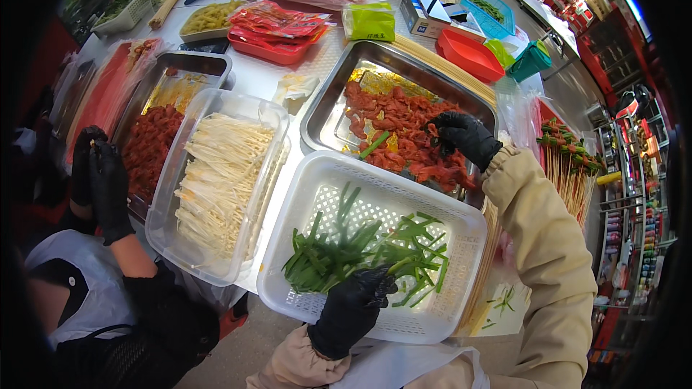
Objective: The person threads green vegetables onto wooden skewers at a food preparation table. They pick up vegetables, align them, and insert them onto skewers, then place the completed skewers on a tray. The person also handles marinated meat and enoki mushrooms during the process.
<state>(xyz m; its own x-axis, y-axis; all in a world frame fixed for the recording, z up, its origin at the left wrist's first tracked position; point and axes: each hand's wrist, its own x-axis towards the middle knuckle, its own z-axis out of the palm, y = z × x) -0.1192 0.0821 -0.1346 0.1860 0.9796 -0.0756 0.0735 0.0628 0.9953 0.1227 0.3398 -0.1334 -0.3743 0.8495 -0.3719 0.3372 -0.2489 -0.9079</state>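
My left hand (pixel 354 308), in a black glove, is over the near side of a white perforated basket (pixel 459 281). Its fingers are curled beside cut green chives (pixel 335 248); whether they grip any is hidden. My right hand (pixel 467 138), gloved alike, reaches into a steel tray (pixel 324 124) of red marinated meat slices (pixel 389 116). The fingertips touch the meat, and I cannot tell if a slice is between them. A chive piece (pixel 374 146) lies on the meat. The basket's far rim overlaps the tray's near edge.
At left, a co-worker's gloved hands (pixel 100 178) are together beside another meat tray (pixel 216 67). Enoki mushrooms (pixel 227 183) fill a clear plastic tub (pixel 162 221). Bamboo skewers (pixel 443 67) lie behind my tray; bundled skewers (pixel 570 156) sit at right. A red tray (pixel 467 56) stands beyond.
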